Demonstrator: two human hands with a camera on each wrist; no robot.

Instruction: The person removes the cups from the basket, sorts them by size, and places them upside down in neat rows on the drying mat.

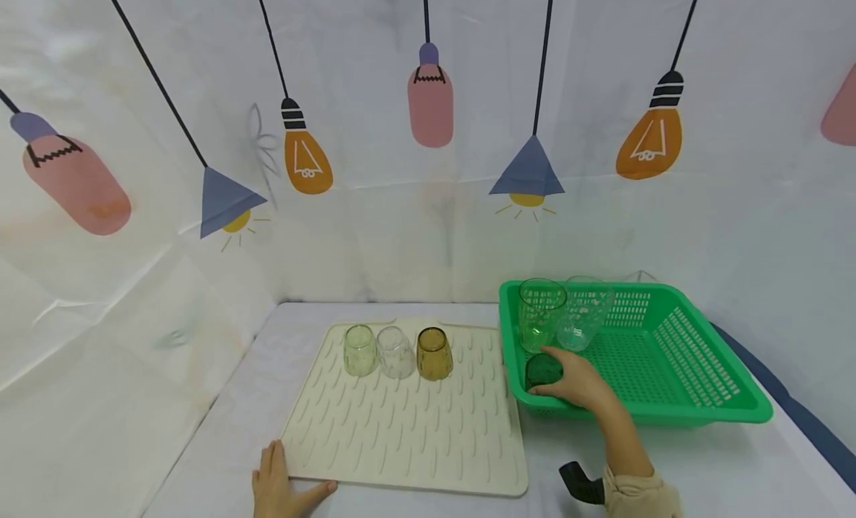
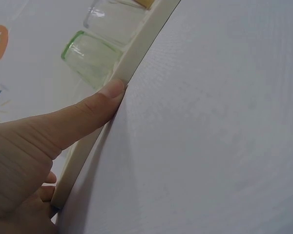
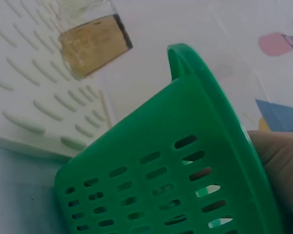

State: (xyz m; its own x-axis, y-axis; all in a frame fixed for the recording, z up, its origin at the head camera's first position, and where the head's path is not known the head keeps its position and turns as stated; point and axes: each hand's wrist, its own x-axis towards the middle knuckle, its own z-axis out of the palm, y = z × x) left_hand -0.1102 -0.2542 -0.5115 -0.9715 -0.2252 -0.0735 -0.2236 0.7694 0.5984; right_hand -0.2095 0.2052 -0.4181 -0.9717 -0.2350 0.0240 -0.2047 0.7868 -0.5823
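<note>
My right hand [image 1: 576,380] reaches into the green basket [image 1: 702,412] at its near left corner. Its thumb and fingers curl round a dark green glass [image 1: 543,371]. In the right wrist view the basket wall hides the glass and most of the hand. My left hand [image 1: 279,487] rests at the front left corner of the cream draining mat [image 1: 408,436]. Its fingers lie along the side, and the thumb [image 2: 95,109] touches the front edge. Toward the mat's back stand a pale green glass [image 1: 360,351], a clear glass [image 1: 396,352] and an amber glass [image 1: 435,354], in a row.
Inside the basket, behind my right hand, are a tall pale green glass [image 1: 540,313] and a tilted clear glass [image 1: 584,313]. A black strap-like piece [image 1: 580,483] is at my right wrist. A lamp-patterned white sheet [image 1: 374,235] hangs behind the white table [image 1: 234,421].
</note>
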